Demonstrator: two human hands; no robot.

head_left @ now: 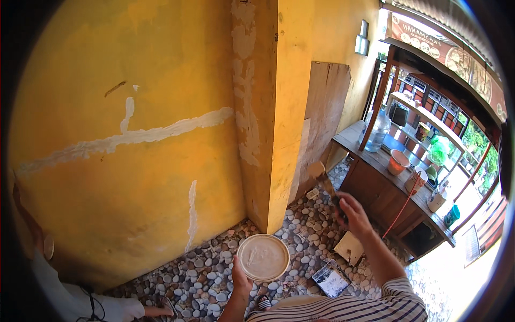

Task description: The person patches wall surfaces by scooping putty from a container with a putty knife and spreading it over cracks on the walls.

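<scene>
My left hand [241,279] grips the rim of a round, pale plastic lid [264,271], held level over the floor. A smear of pale putty lies on the lid. Off to the right, my right hand [352,212] is closed round the handle of a putty knife [326,185], its blade pointing up and away. A pale load of filler shows at the blade's tip. The knife is apart from the lid. In front stands a yellow wall [134,198] with strips of whitish filler [161,129], and a yellow pillar [292,107] with more patches on its side.
A person in pale clothing [59,290] stands at the left edge, with a round pale thing near the hand. A paint tray [331,279] and a square pale container [350,248] sit on the pebble-patterned floor [209,268]. At right, a wooden stall [370,182] holds buckets and a bottle.
</scene>
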